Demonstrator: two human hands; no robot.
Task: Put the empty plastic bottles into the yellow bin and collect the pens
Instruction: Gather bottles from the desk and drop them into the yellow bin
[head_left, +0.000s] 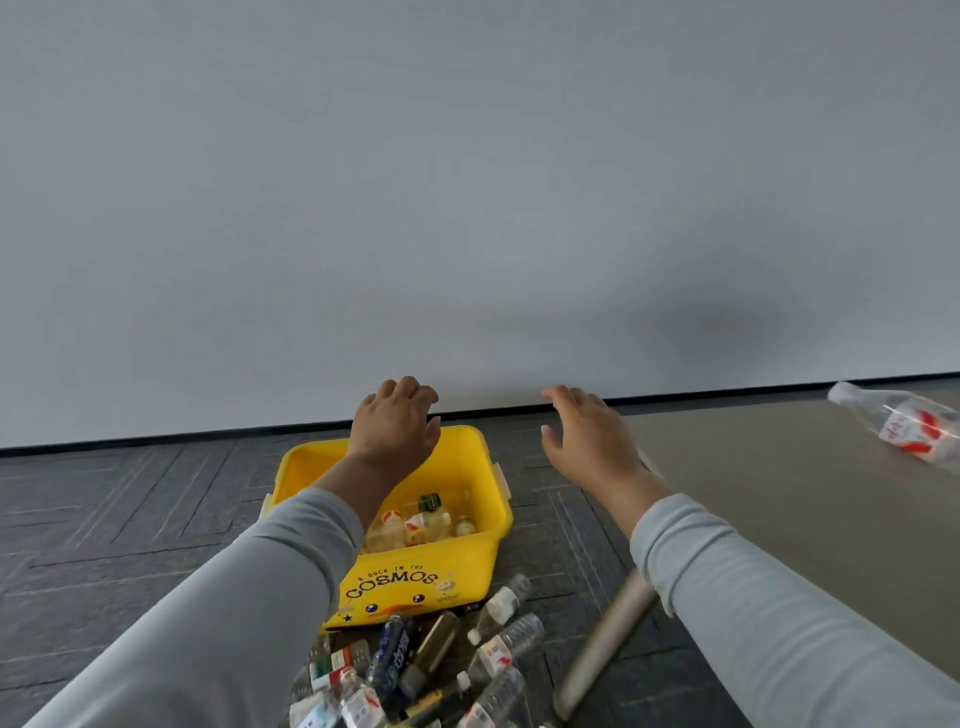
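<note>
Nearest you, a pile of empty bottles (415, 670) lies on the floor against the front wall of the yellow bin (483, 561), likely gathered there so each drop is short. A few bottles already sit inside the bin. Your left hand (395, 421) hovers above the bin's far rim, fingers (415, 389) loosely curled and holding nothing. Your right hand (587, 436) is spread open and empty beside the surface (779, 493). One more bottle (904, 421) lies on that surface, well apart from both hands. No pens are visible.
</note>
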